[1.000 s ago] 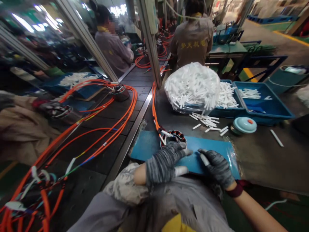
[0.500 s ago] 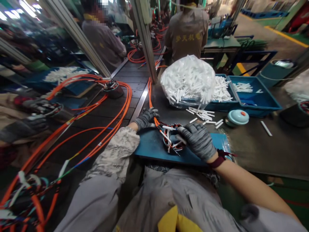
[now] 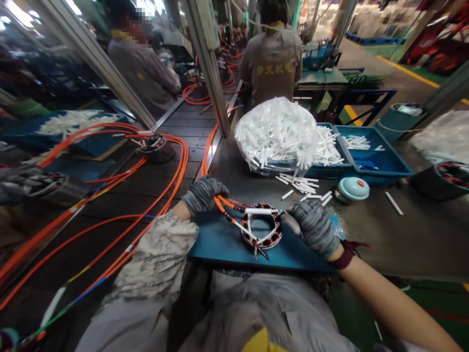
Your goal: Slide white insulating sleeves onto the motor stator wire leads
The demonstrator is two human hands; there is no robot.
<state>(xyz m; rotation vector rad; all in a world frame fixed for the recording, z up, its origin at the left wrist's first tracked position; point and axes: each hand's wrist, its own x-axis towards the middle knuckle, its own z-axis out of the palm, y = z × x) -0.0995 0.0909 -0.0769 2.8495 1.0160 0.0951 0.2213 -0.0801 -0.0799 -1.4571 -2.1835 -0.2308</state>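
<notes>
A stator ring [image 3: 245, 239], with dark and orange windings, lies on a blue board [image 3: 216, 239] in front of me. Orange cables [image 3: 222, 209] lead from its upper left into my left hand [image 3: 205, 194], whose gloved fingers are closed around them. Across the ring's top stretches a white sleeve [image 3: 261, 211]; thinner white sleeves cross its opening. My right hand [image 3: 313, 227], also gloved, is closed at the right end of the top sleeve, pinching a thin wire end [image 3: 281, 211] that its fingers partly hide.
White tubes [image 3: 298, 184] lie loose behind the board, near a bag of tubes [image 3: 276, 134] and blue bins [image 3: 377, 151]. A light-blue round container [image 3: 352, 189] stands at right. Orange cable loops [image 3: 183, 156] fill the left conveyor. Co-workers [image 3: 273, 63] sit beyond.
My right hand has moved off the ring to its right, and the top sleeve now lies straight across. My left hand has closed around the cables. The view has shifted slightly.
</notes>
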